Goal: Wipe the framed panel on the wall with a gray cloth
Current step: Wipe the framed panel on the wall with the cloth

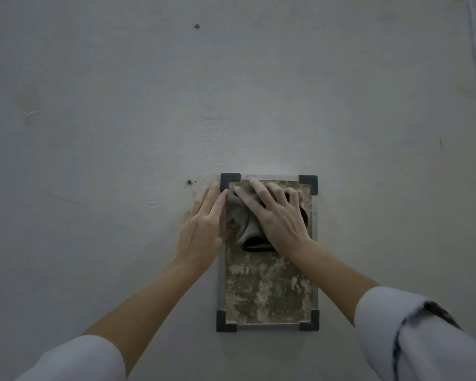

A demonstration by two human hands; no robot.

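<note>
Pressing the gray cloth [242, 222] against the upper part of the framed panel [270, 287] on the wall [94, 133], the right hand [278, 215] has fingers spread; the left hand [204, 224], fingers straight and together, braces the panel's left edge. Even, overlapping downward strokes would likely clean best.

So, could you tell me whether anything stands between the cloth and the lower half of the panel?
Nothing visible does. The right hand presses the gray cloth on the upper part of the framed panel, whose lower half lies bare. The left hand rests at its left edge, beside the cloth.
</note>
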